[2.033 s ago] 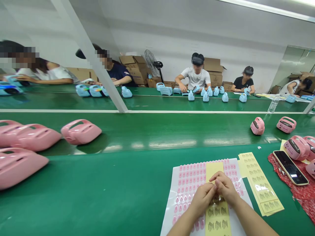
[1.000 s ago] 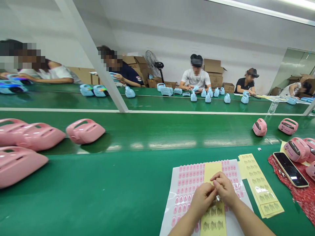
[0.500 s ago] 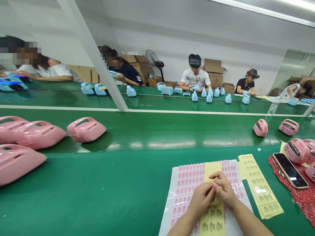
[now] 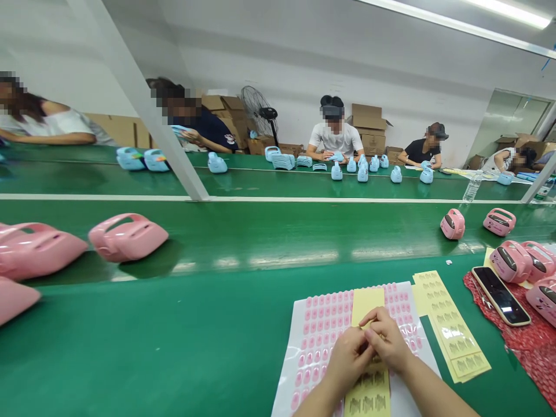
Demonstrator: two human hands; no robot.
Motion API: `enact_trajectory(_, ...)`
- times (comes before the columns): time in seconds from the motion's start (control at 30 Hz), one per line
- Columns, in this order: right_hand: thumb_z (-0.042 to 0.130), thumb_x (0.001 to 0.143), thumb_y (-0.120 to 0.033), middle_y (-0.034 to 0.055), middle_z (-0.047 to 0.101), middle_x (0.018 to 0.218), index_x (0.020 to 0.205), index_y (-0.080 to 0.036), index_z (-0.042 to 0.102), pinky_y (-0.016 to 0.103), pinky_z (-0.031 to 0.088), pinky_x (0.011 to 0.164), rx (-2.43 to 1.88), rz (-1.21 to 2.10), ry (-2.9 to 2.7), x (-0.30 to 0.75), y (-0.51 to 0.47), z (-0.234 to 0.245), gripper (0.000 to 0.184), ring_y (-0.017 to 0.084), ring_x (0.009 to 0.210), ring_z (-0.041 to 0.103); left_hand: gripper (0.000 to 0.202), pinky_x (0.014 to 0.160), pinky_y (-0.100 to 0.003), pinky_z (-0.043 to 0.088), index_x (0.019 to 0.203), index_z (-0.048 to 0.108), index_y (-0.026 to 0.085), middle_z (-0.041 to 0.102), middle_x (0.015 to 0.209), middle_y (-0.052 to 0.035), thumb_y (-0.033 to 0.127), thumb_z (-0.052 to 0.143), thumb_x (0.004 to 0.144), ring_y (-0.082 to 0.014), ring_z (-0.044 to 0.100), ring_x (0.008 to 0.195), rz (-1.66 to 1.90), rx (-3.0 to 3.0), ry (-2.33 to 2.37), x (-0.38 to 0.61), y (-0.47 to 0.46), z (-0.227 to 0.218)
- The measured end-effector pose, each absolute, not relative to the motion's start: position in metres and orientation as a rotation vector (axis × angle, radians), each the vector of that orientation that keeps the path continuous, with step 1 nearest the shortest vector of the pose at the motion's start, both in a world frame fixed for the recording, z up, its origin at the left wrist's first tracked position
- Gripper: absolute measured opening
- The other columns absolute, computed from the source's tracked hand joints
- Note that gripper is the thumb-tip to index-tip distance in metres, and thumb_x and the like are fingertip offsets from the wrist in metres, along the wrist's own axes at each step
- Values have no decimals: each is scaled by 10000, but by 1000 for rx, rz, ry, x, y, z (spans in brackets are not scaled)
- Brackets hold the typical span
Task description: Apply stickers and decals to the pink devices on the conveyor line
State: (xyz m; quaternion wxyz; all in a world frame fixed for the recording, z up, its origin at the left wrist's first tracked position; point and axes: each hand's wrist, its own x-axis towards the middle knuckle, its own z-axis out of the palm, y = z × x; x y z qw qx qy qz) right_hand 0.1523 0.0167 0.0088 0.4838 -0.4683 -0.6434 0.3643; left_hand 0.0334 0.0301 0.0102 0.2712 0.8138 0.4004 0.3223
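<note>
My left hand (image 4: pixel 348 354) and my right hand (image 4: pixel 386 338) meet fingertip to fingertip, both pinched closed. Whatever lies between the fingers is too small or hidden to make out. Just below them is a yellow label strip (image 4: pixel 368 399) printed with rows of small dark text. It rests on a white sheet of pink oval stickers (image 4: pixel 324 324), partly covered by my hands and forearms. Right of that sheet, more yellow label strips (image 4: pixel 454 324) lie overlapping on the green table.
A phone (image 4: pixel 501 296) lies on red bubble wrap (image 4: pixel 532 347) at right, near pink handled devices (image 4: pixel 511 262). More pink devices (image 4: pixel 128 236) stand at left. Beyond a white rail, several people sit by blue devices (image 4: pixel 336 171). A plastic bottle (image 4: pixel 472 188) stands near the rail.
The view has turned slightly right, so most things sit further left in the picture. My hands stay pinched together over the yellow strip, with a small shift of the fingers.
</note>
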Motion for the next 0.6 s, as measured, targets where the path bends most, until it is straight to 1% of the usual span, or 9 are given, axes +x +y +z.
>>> enact_trajectory(0.17, 417, 773, -522, 87, 508, 903, 479, -185, 505, 357, 403, 775, -1177, 831, -1467, 153, 18, 7, 456, 211, 874, 519, 411, 526, -265, 427, 531, 485, 189, 582, 535, -23, 361, 278, 842, -149, 531, 528, 823, 2204, 1149, 32, 32, 16)
enact_trajectory(0.23, 425, 778, -500, 80, 505, 903, 532, -189, 543, 359, 394, 811, -1200, 777, -1397, 154, 19, 6, 414, 216, 916, 509, 421, 641, -315, 463, 523, 480, 190, 578, 519, -11, 339, 268, 854, -146, 546, 536, 784, 2261, 1144, 30, 34, 18)
enact_trajectory(0.27, 428, 782, -486, 75, 504, 896, 573, -193, 564, 359, 388, 828, -1214, 745, -1358, 155, 20, 6, 385, 216, 935, 503, 414, 736, -357, 459, 542, 501, 191, 595, 533, -5, 316, 267, 860, -148, 570, 566, 756, 2299, 1115, 29, 36, 19)
enact_trajectory(0.3, 429, 786, -470, 70, 502, 887, 614, -197, 581, 357, 385, 839, -1229, 714, -1315, 156, 21, 6, 357, 215, 948, 498, 395, 833, -409, 424, 584, 534, 194, 626, 574, -6, 291, 270, 862, -159, 601, 632, 730, 2334, 1083, 27, 38, 19)
enact_trajectory(0.37, 423, 794, -439, 60, 499, 864, 673, -203, 591, 351, 391, 834, -1267, 658, -1223, 160, 24, 6, 314, 207, 930, 503, 331, 949, -515, 310, 742, 598, 207, 694, 759, -28, 243, 290, 857, -206, 619, 862, 690, 2388, 1062, 23, 43, 17)
enact_trajectory(0.4, 420, 797, -424, 56, 499, 850, 687, -204, 588, 347, 400, 820, -1289, 634, -1178, 162, 25, 6, 298, 202, 907, 510, 297, 964, -557, 269, 841, 608, 210, 696, 895, -48, 224, 311, 848, -236, 579, 989, 675, 2406, 1078, 21, 46, 16)
enact_trajectory(0.43, 420, 798, -409, 53, 500, 840, 699, -205, 583, 343, 410, 802, -1312, 615, -1138, 164, 27, 5, 280, 198, 881, 516, 278, 964, -589, 245, 937, 598, 209, 663, 1030, -70, 208, 340, 834, -262, 515, 1092, 659, 2419, 1108, 19, 48, 14)
enact_trajectory(0.5, 428, 796, -379, 50, 507, 846, 740, -207, 578, 334, 431, 757, -1362, 593, -1080, 168, 31, 2, 236, 190, 836, 527, 302, 961, -620, 221, 1059, 560, 190, 556, 1208, -108, 183, 400, 802, -290, 416, 1188, 615, 2441, 1176, 16, 52, 10)
enact_trajectory(0.6, 451, 784, -346, 61, 512, 908, 834, -210, 583, 328, 457, 706, -1439, 599, -1062, 176, 35, -4, 197, 194, 834, 538, 336, 969, -623, 202, 1092, 545, 167, 475, 1280, -136, 157, 460, 767, -300, 354, 1227, 577, 2462, 1235, 15, 55, 6)
